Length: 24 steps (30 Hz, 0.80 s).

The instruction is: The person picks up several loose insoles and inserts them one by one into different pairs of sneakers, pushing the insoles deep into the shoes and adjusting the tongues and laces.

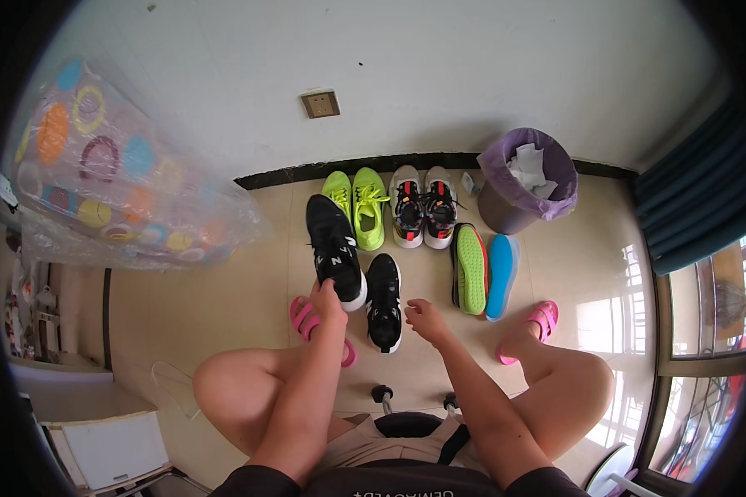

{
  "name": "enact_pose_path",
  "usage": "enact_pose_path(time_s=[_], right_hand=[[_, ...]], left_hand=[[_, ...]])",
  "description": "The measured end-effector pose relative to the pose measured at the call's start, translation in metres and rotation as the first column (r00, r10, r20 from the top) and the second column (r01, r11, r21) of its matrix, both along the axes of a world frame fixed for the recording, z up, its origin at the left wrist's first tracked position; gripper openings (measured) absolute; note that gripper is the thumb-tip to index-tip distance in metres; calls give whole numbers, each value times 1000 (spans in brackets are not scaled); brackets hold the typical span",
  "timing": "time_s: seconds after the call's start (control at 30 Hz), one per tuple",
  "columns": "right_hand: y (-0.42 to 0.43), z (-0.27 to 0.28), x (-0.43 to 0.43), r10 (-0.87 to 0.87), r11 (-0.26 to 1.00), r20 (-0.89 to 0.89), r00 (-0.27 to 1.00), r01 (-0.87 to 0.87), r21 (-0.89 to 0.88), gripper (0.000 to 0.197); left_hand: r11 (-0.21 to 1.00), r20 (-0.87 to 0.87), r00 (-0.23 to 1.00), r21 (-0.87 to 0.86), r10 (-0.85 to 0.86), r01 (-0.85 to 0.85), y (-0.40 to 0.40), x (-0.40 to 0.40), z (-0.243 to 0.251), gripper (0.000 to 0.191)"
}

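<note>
My left hand [329, 302] grips the heel of a black sneaker [334, 248] with a white sole, its toe pointing away from me and overlapping a neon yellow sneaker behind. A matching black sneaker [383, 303] stands on the floor between my hands. Beside it, my right hand [425, 320] holds nothing, its fingers curled and partly apart. A pair of neon yellow sneakers [369, 211] and a pair of multicoloured sneakers [440, 211] stand by the wall. To the right lie a green textured insole [471, 270], on top of other insoles, and a blue insole [501, 273].
A trash bin with a purple liner [494, 202] and crumpled paper stands right of the shoes. A large plastic-wrapped bundle [124, 180] is at the left. My feet wear pink sandals [543, 320]. Chair casters [382, 393] are close below me; a low cabinet [115, 444] stands lower left.
</note>
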State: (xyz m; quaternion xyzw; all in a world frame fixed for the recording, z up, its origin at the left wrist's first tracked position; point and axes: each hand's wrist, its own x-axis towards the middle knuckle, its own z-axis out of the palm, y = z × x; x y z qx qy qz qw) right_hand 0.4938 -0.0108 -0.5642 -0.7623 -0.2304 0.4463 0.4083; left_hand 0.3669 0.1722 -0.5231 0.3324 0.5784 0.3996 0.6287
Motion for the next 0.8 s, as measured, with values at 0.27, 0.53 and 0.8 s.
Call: enact_pose_path(time_s=[0.27, 0.53, 0.8], right_hand=[[-15, -35, -10, 30, 971, -112, 993, -56, -233, 52], [-15, -27, -30, 264, 923, -28, 964, -261, -283, 61], [3, -33, -45, 241, 912, 19, 970, -219, -346, 45]], left_hand=[[954, -101, 949, 36, 300, -298, 34, 4, -45, 39], [942, -207, 950, -192, 234, -274, 83, -30, -101, 37], [928, -42, 964, -263, 262, -264, 110, -31, -89, 53]])
